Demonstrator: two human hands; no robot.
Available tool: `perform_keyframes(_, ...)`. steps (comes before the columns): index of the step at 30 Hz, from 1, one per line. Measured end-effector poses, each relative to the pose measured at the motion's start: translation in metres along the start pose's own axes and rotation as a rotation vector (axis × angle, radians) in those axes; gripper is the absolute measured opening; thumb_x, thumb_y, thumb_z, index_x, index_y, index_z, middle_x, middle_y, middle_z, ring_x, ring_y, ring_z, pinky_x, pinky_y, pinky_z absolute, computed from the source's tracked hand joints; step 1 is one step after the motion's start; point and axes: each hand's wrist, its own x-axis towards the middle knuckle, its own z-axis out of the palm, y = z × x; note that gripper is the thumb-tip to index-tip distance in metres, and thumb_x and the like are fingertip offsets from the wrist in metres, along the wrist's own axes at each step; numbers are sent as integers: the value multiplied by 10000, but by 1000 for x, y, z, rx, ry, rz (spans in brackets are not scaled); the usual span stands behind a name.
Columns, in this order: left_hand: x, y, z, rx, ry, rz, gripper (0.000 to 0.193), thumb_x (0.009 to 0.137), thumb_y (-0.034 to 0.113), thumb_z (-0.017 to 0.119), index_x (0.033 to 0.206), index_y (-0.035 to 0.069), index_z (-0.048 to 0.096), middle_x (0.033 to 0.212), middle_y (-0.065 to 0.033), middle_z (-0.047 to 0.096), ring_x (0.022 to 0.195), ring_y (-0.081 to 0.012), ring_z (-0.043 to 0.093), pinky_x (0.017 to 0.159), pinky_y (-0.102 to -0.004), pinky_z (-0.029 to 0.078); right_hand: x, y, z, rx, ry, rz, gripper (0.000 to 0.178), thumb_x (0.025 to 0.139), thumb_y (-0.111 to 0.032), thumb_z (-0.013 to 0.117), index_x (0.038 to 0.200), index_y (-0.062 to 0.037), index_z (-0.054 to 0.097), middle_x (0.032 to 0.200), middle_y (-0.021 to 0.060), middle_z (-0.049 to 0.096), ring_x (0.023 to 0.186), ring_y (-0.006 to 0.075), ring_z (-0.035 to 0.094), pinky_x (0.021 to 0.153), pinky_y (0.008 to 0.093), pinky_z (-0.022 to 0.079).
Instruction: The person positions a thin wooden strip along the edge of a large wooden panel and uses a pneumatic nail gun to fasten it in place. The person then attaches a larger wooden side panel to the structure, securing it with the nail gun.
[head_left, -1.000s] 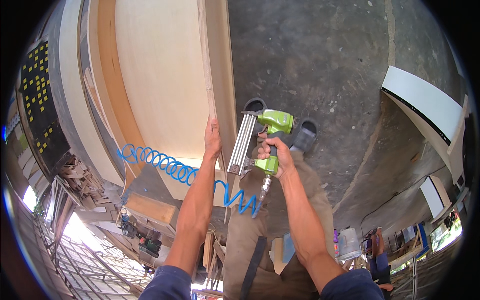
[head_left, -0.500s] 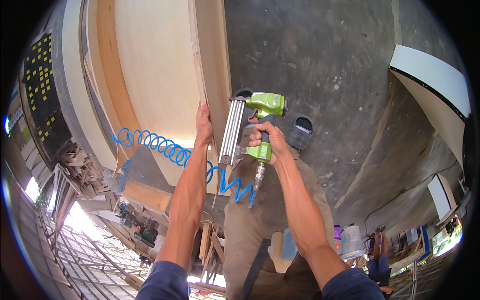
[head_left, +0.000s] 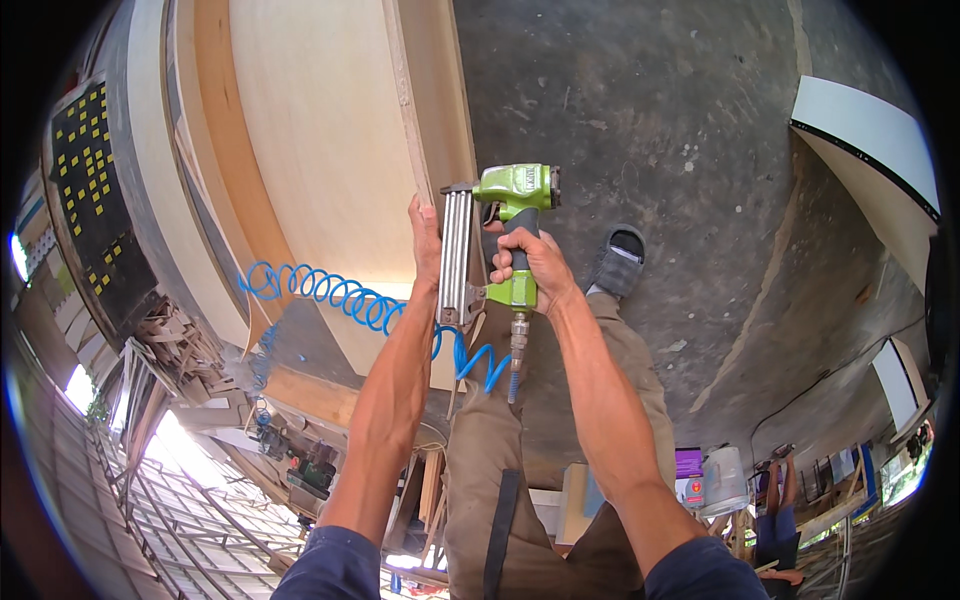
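Observation:
A green pneumatic nail gun point(head_left: 517, 183) with a silver magazine is gripped by its black handle in my right hand point(head_left: 537, 265). Its nose touches or nearly touches the narrow edge of a pale wooden panel point(head_left: 310, 130), which stands to the left. Just below that nose, my left hand point(head_left: 426, 245) holds the panel's edge; part of the hand is hidden behind the magazine. From the gun's metal coupling, a coiled blue air hose point(head_left: 345, 297) runs left beneath my left forearm.
Curved wooden strips point(head_left: 225, 150) lie along the panel's left side. A white curved piece point(head_left: 865, 125) stands at right on the dark floor point(head_left: 620, 110). Wood scraps point(head_left: 185, 345) are piled at lower left. A bucket point(head_left: 724, 480) and another person point(head_left: 778, 520) are at lower right.
The nail gun has moved left and slightly up, bringing its nose to the panel's edge. My left hand has shifted slightly right, still at the edge. One foot has come further out.

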Motion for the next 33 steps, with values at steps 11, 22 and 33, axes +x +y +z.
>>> perform_keyframes(11,5,-15,-28,90,60,-29,589,1081,573,374,1436,103,354,1089,-173,667,838,-258,711,694,-397,618,-4,-13,10,-72,7,-42,254,904,-46,602,1150,20,588,693,55,586,524,145,570,568,337,540)
perform_keyframes(22,-3,4,6,-196,119,-202,744,1061,650,317,1307,3,588,1023,-118,705,768,-199,698,666,-355,607,12,-24,18,-98,-63,-31,270,923,-47,597,1184,11,564,675,31,552,541,123,532,574,316,513)
perform_keyframes(33,-7,25,26,-368,-73,-238,808,1053,667,275,1295,-37,590,1082,-161,689,768,-248,686,669,-372,615,18,-22,18,-116,-60,-37,238,916,-36,597,1150,-4,567,664,22,554,523,115,525,550,307,513)
